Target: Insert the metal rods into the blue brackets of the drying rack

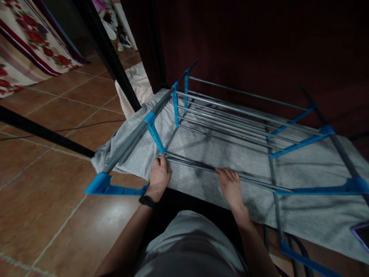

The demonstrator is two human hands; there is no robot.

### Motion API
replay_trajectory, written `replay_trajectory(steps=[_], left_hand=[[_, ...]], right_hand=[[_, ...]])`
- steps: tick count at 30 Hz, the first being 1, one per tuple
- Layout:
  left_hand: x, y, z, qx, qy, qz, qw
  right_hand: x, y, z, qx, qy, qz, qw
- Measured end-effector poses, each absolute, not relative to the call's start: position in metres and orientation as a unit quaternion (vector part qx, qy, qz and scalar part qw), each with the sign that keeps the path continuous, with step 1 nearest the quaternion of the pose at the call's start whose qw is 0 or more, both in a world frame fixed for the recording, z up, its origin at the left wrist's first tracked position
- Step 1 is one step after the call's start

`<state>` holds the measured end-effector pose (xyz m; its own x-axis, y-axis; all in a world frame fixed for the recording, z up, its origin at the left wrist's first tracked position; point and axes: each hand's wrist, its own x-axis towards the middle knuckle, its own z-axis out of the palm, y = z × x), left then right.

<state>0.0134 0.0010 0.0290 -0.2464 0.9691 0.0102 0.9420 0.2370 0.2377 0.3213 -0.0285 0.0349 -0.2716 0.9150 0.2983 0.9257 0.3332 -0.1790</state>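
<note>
A rack frame of grey metal tubes and blue plastic brackets lies across the grey cloth. My left hand (160, 175), with a dark band at the wrist, pinches the left end of a thin metal rod (191, 165) right beside a blue bracket (155, 134). Farther along the same rod, the fingers of my right hand (231, 186) are closed around it. This rod runs close beside another one, and its right end overlaps a blue bracket (319, 190). Several more rods (230, 115) span the brackets behind. My palms hide the undersides of both grips.
Grey cloth (198, 184) covers the surface beneath the rack. Dark posts (109, 54) stand at the left, above a tiled floor (66, 115) with a thin cable. A phone (361, 234) lies at the right edge. Floral fabric (31, 34) hangs at upper left.
</note>
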Motion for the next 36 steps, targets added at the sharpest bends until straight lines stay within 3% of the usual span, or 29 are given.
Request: replay_trajectory(steps=[14,29,36], left_hand=[[0.0148,0.0059,0.0361,0.615,0.788,-0.01,0.029],[0.0112,0.0096,0.0327,0.617,0.785,0.04,0.04],[0.0104,0.0093,0.0326,0.571,0.808,0.137,0.055]], right_hand=[[0.3187,-0.0284,0.0394,-0.575,-0.796,-0.015,0.188],[0.3177,-0.0259,0.0384,-0.584,-0.793,-0.001,0.176],[0.3173,-0.0249,0.0392,-0.583,-0.792,-0.007,0.181]])
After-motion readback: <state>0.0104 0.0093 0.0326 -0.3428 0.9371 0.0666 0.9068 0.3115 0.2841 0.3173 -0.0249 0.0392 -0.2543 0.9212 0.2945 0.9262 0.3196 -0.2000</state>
